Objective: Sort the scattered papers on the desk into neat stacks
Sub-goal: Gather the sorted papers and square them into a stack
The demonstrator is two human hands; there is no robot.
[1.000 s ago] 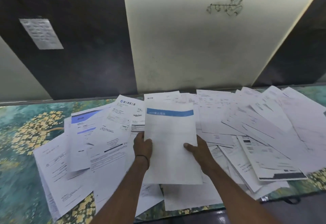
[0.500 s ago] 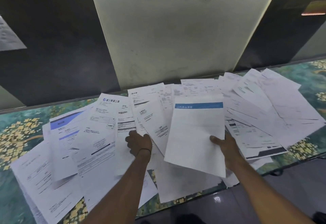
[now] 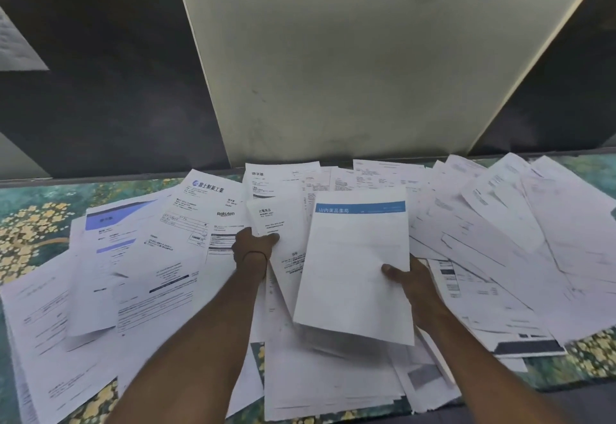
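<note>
The right hand [image 3: 411, 278] clamps a thin sheaf of white sheets topped by a blue-banded page [image 3: 356, 273] at its right edge, thumb on top, raised above the pile. With one-sided support, the lower sheets could fan out or slip free. The left hand [image 3: 251, 247] pinches a white printed sheet [image 3: 276, 220] tucked under its neighbours, so pulling may drag them. Loose white papers [image 3: 500, 240] overhang the near edge of the teal floral-covered desk [image 3: 30, 220] and could fall. Bare cloth shows mainly at the left, likely the best room for stacking.
</note>
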